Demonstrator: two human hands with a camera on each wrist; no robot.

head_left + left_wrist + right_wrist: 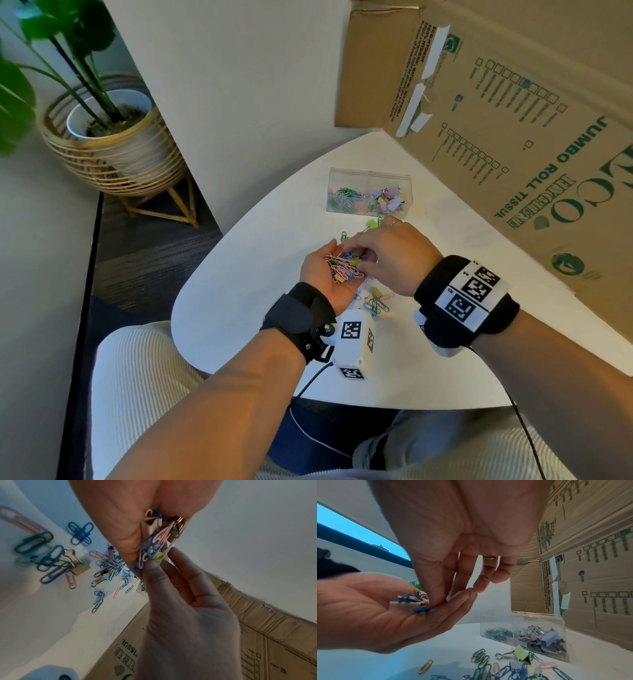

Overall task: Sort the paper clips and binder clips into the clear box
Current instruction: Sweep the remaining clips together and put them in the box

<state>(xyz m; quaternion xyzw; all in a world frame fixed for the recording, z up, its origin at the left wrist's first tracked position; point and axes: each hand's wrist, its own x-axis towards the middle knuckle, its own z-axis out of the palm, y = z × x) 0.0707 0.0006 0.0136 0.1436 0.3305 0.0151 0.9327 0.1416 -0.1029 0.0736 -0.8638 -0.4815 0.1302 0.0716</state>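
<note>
On the far right of the white rounded desk (260,308) stands a large brown cardboard carton (534,144) printed in green. Near its base, at the back of the desk, sits the clear plastic two-compartment box (370,178), with coloured wire paper clips in its left compartment and pastel binder clips in its right. Nearer the person, the left hand (320,270) lies palm up above the desk, its grip loosely cupped and carrying a heap of coloured paper clips and small binder clips (342,269). The right hand (390,257) reaches into that heap from above, its grip narrow, thumb and fingertips (436,599) pinching among the clips. More loose paper clips and binder clips (371,301) are scattered on the desk beneath both hands.
</note>
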